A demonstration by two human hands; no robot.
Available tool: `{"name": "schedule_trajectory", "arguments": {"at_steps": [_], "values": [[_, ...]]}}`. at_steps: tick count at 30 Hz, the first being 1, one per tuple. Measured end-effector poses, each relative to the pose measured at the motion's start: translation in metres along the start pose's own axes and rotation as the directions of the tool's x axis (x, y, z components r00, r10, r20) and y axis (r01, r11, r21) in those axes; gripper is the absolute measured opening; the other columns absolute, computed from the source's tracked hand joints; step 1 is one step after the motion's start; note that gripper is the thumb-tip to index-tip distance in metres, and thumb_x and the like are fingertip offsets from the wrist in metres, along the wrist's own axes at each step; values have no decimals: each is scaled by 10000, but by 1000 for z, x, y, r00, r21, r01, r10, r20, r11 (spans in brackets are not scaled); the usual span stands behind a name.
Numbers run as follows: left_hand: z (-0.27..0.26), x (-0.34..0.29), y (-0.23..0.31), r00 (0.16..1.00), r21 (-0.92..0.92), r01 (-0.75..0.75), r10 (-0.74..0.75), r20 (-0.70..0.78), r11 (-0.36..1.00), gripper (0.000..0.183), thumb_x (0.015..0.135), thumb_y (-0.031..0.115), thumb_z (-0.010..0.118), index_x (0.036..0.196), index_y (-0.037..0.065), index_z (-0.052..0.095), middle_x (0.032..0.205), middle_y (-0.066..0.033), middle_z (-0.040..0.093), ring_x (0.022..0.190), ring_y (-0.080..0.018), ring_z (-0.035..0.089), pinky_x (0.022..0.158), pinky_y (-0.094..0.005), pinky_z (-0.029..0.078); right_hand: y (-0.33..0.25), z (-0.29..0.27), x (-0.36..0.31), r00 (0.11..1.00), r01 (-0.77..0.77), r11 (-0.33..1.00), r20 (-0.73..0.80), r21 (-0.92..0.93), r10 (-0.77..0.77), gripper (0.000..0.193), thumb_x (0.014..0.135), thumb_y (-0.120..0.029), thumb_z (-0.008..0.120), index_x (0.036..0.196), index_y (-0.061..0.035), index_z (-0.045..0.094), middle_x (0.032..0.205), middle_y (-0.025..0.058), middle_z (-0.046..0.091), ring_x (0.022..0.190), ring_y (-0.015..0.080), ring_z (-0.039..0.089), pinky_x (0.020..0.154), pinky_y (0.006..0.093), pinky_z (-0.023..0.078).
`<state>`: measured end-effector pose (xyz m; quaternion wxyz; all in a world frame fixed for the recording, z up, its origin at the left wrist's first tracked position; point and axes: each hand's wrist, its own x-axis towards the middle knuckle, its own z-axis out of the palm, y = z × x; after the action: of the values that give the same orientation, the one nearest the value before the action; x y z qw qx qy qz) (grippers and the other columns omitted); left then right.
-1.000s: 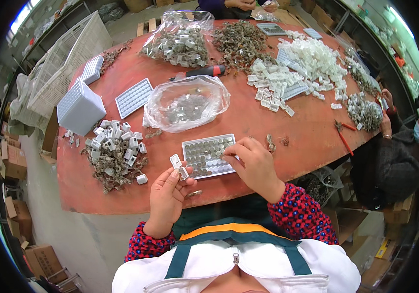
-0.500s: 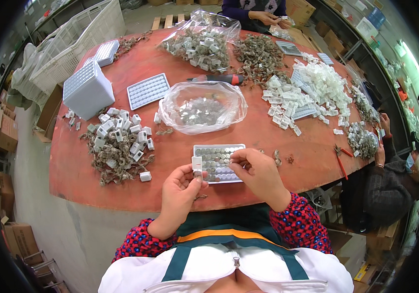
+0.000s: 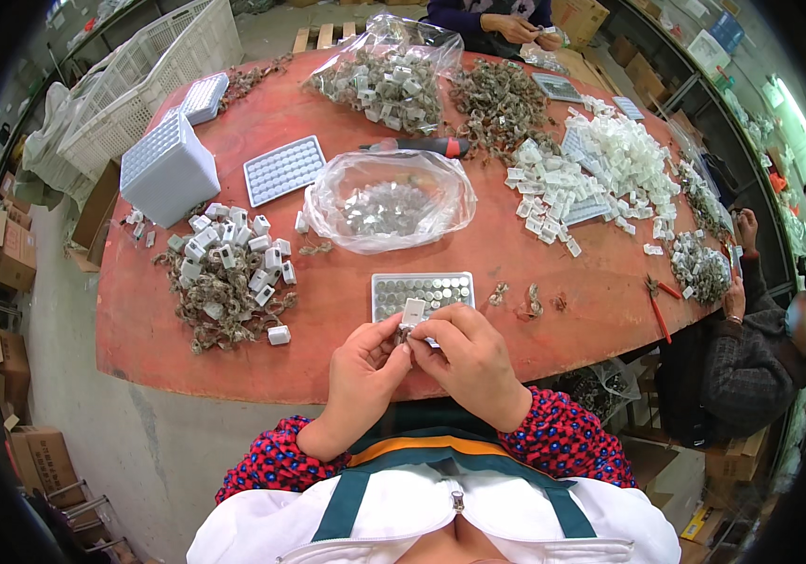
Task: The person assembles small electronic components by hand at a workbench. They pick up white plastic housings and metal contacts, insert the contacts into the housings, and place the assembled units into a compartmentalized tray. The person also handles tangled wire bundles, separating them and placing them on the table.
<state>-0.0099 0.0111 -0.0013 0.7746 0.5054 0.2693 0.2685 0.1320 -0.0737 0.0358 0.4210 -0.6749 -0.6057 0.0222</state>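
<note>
My left hand (image 3: 363,371) and my right hand (image 3: 471,357) meet at the near edge of the red table (image 3: 347,282), both pinching a small white plastic part (image 3: 412,312) with a bit of brown metal under it. Just beyond the fingers lies a small white tray (image 3: 422,293) filled with rows of grey metal pieces. A heap of white plastic parts mixed with brown metal bits (image 3: 226,277) lies to the left. An open clear bag of grey pieces (image 3: 389,199) sits behind the tray.
A stack of white trays (image 3: 168,169) and a single tray (image 3: 284,169) lie far left. More piles of white and brown parts (image 3: 600,164), a bagged heap (image 3: 379,80), a red-handled tool (image 3: 422,146). Other people work at the far side (image 3: 506,19) and at the right (image 3: 751,338). White basket (image 3: 154,80).
My two hands came together over the tray's near edge; the white part that was in the left hand is now held by both. The camera view shifted slightly.
</note>
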Motion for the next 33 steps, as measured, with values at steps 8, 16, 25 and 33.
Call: {"name": "schedule_trajectory", "arguments": {"at_steps": [8,16,25,33], "values": [[-11,1,-4,997,55,59,-56,-48,997,394,966,-17,616,1345,-107,554,1151,-72,586,978,-108,645,840,-215,532,9,-4,-7,967,-218,930,193,295,165,121,815,-72,746,932,-65,715,898,78,640,832,261,649,680,363,548],[-14,-1,4,987,-35,138,-140,-79,990,360,987,61,629,1323,-60,581,1042,-67,698,880,-101,690,713,-236,578,48,-9,-1,992,-119,957,7,-263,126,110,819,-174,772,909,-123,735,851,37,632,817,243,645,698,375,530],[-14,-1,0,987,-3,148,-148,-64,989,351,991,77,629,1324,-28,593,1080,-65,702,897,-122,708,736,-272,608,50,0,6,987,-137,953,46,-269,155,124,811,-179,778,880,-100,712,842,46,642,804,232,658,693,374,522],[-12,-2,0,985,-22,153,-155,-72,988,359,993,81,631,1331,-27,586,1077,-67,703,898,-125,708,733,-273,609,49,-8,12,933,-271,952,205,-139,295,106,806,-139,756,868,-111,675,850,45,635,823,243,650,682,392,524]]}}
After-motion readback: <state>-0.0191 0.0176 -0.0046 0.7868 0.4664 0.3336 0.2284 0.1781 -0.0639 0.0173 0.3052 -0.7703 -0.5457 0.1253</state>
